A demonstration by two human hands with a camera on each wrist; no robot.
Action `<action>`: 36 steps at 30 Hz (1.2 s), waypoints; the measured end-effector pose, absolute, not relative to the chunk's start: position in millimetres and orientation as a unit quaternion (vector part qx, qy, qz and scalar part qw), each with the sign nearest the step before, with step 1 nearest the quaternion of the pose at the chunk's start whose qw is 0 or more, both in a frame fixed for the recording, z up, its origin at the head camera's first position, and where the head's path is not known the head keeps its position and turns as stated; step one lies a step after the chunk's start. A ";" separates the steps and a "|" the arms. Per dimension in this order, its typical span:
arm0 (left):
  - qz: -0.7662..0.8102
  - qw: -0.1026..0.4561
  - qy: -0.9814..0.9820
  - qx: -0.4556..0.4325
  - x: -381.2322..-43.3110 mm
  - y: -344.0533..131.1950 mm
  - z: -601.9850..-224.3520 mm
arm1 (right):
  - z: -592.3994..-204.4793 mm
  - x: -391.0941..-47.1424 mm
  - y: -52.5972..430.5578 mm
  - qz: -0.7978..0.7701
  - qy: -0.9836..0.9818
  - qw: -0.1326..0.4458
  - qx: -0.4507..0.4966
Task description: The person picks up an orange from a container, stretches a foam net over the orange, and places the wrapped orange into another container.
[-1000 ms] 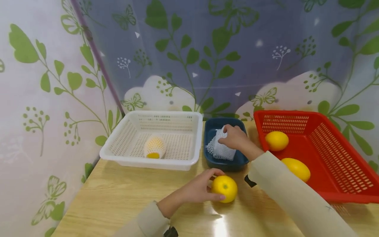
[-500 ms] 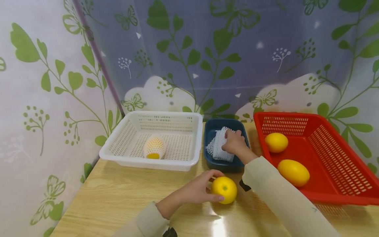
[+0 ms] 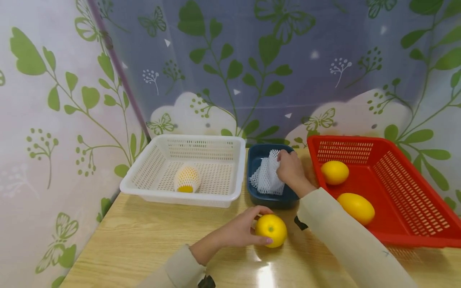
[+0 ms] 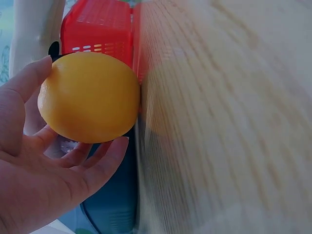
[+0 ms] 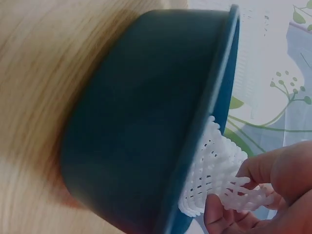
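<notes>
On the wooden table, my left hand [image 3: 243, 229] holds a round yellow fruit [image 3: 271, 231], its thumb and fingers curved around the side; the left wrist view shows the fruit [image 4: 90, 97] close up. My right hand [image 3: 291, 170] is over the dark blue bin [image 3: 257, 196]. Between thumb and fingers it pinches the edge of a white foam net sleeve [image 3: 275, 176], which the right wrist view shows partly raised above the bin's rim [image 5: 219, 170]. Other white net sleeves [image 3: 263, 180] lie beneath it in the bin.
At left stands a white basket [image 3: 180, 199] with a net-covered yellow fruit [image 3: 187, 180] inside. A red basket [image 3: 399, 236] at right contains two yellow fruits, one farther back [image 3: 335, 173] and one nearer [image 3: 356, 208]. A patterned curtain [image 3: 230, 80] hangs behind.
My right hand reached into the bin, then took hold of a foam net sleeve and drew it slightly up and to the right. My left hand and its fruit stayed nearly still.
</notes>
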State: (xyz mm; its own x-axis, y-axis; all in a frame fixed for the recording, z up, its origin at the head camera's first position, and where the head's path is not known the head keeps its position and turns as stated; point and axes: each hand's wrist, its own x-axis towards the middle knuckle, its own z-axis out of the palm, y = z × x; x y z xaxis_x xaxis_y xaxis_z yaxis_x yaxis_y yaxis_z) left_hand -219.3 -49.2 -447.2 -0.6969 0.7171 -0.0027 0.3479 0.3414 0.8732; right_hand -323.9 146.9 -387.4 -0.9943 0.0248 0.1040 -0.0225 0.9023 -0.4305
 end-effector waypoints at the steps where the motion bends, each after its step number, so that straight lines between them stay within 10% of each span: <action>1: 0.465 0.198 0.795 0.335 -219.2 -49.3 -447.1 | -385.6 -323.6 148.0 0.221 -0.974 0.057 0.000; 36: 0.411 0.173 0.817 0.366 -215.8 -52.7 -449.1 | -355.4 -274.3 167.4 0.215 -0.965 0.110 0.099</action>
State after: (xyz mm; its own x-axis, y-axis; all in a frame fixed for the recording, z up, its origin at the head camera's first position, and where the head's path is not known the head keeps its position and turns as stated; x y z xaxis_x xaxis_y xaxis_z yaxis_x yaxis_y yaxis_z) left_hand -215.8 -52.7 -449.1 -0.6726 0.7398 0.0177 0.4545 0.3941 0.7988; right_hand -274.3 167.4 -355.4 -0.9562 -0.1439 0.2550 -0.2384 0.8883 -0.3925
